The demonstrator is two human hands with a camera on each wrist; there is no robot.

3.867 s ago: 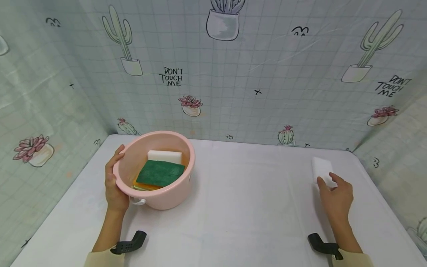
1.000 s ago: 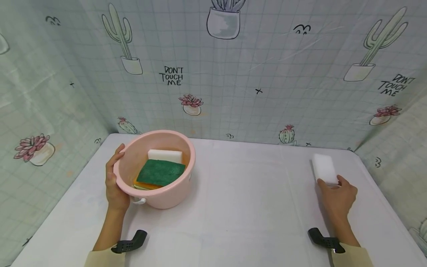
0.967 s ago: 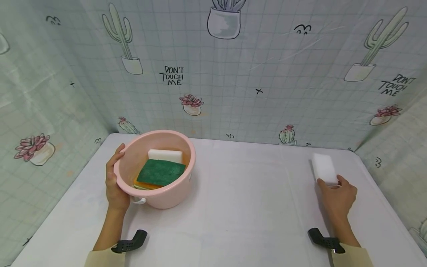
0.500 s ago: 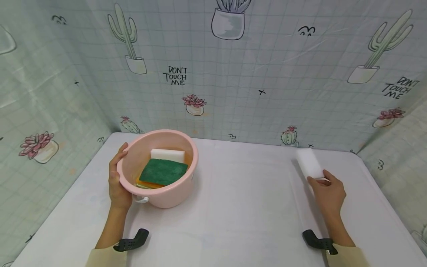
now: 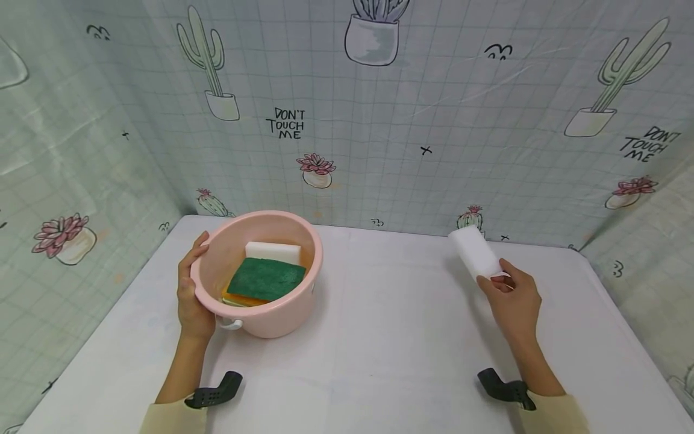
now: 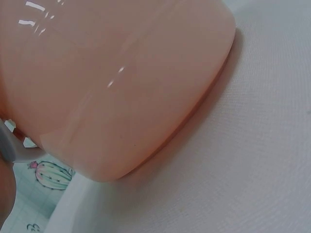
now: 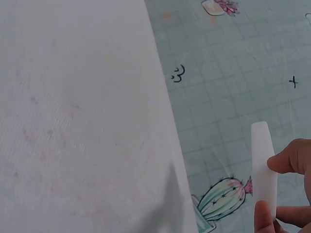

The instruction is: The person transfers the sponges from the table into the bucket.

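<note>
On the left of the table, a pink bucket [image 5: 282, 313] stands with its mouth toward me. My left hand [image 5: 195, 304] holds it by the left side, fingertips at the rim. Inside lie a green scouring pad [image 5: 265, 278], a white sponge block [image 5: 273, 252] behind it and yellow-orange material beneath. Over the right part of the table, my right hand [image 5: 512, 298] pinches another white sponge [image 5: 475, 250] by its near end, between thumb and fingers. In the right wrist view this sponge [image 7: 263, 170] shows edge-on, raised off the table.
A white cloth covers the table [image 5: 390, 337]. Behind it and along both sides hangs a pale green curtain [image 5: 379, 120] printed with cacti. The bucket's white handle joint [image 5: 230, 324] faces me. A black strap device [image 5: 217, 392] sits on each wrist.
My right hand took hold of the white sponge at the right, lifted it and moved it left, tilting it. The left hand and bucket stay in place; the view shifted slightly.
</note>
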